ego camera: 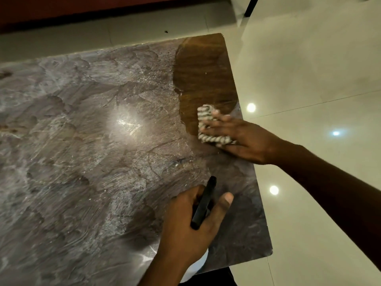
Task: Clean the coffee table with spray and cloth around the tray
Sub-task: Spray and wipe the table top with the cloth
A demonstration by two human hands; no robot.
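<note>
The brown coffee table [86,141] fills the view, smeared almost all over with whitish film. A wiped dark patch [202,75] shows bare wood at the far right corner. My right hand [243,139] presses a grey-and-white striped cloth [208,124] flat on the table at the lower edge of that patch. My left hand [189,219] grips the spray bottle near the front right; only its black trigger head [204,203] and a bit of white body [195,267] under the wrist show. No tray is in view.
Pale glossy floor tiles [309,69] lie to the right of and beyond the table, with ceiling-light reflections. A dark furniture leg [250,7] stands at the top right. A dark red wall base [82,9] runs along the far side.
</note>
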